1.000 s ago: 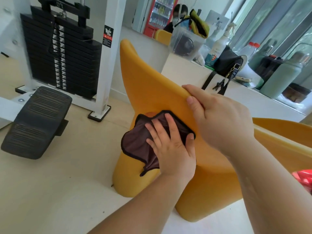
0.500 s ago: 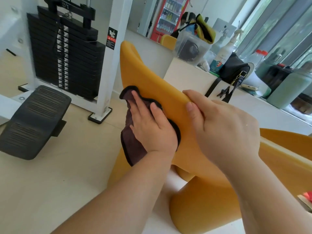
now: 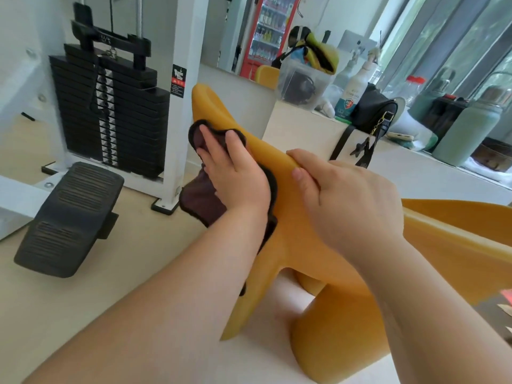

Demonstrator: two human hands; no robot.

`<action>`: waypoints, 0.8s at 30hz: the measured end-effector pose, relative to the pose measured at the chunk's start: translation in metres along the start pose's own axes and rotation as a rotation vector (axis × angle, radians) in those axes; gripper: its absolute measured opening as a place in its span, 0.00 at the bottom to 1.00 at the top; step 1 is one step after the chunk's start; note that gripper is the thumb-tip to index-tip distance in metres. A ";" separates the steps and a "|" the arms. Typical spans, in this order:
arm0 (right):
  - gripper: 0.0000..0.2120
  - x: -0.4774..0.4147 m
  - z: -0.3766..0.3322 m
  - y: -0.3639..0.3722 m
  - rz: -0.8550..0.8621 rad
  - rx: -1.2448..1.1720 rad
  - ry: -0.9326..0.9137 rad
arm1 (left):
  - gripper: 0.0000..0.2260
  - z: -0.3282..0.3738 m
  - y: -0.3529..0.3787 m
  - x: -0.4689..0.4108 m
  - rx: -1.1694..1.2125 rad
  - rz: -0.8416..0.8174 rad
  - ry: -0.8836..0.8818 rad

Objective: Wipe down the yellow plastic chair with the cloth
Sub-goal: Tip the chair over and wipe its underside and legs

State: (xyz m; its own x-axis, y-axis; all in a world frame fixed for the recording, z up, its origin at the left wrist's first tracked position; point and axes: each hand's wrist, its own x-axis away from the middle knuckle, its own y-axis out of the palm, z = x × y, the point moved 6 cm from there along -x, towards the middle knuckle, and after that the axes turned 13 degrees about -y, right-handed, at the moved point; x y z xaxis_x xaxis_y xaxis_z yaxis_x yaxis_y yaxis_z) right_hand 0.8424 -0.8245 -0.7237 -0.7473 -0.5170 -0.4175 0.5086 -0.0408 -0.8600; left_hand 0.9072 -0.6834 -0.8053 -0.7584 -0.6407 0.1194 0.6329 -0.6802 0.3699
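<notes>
while both forearms reach in from six o'clock, the left hand (image 3: 235, 173) lies flat with fingers spread on the dark brown cloth (image 3: 203, 195), pressing it against the outer face of the yellow plastic chair (image 3: 327, 245) near its upper rim; loose cloth hangs below the palm toward seven o'clock; the right hand (image 3: 352, 200) is curled over the chair's top edge, fingers wrapped on the far side and thumb on the near side, gripping it; the chair fills the frame from centre to four o'clock, standing on the pale floor (image 3: 116, 275); at ten o'clock stands a black weight stack (image 3: 110, 112); at two o'clock a white surface (image 3: 299, 126) carries a black bag (image 3: 372, 112)
</notes>
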 end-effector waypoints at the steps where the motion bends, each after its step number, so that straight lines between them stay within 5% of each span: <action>1: 0.23 0.000 0.000 0.000 0.006 0.003 -0.001 | 0.33 0.003 -0.002 -0.016 0.039 -0.015 0.008; 10: 0.21 0.003 0.002 -0.003 0.054 -0.011 -0.022 | 0.28 -0.043 0.016 0.090 -0.268 -0.116 0.028; 18: 0.21 0.044 0.017 -0.022 0.158 -0.109 -0.101 | 0.32 -0.003 -0.032 0.039 -0.105 -0.051 0.131; 24: 0.27 0.034 0.004 -0.028 -0.071 -0.145 -0.027 | 0.28 0.004 -0.044 0.011 -0.109 -0.084 0.110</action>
State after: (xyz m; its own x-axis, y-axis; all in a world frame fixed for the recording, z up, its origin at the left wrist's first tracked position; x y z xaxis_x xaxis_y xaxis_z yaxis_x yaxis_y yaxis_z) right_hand 0.8046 -0.8443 -0.7124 -0.7668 -0.5397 -0.3475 0.3864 0.0442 -0.9213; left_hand 0.8705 -0.6587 -0.8166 -0.7912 -0.6114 -0.0114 0.5860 -0.7635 0.2713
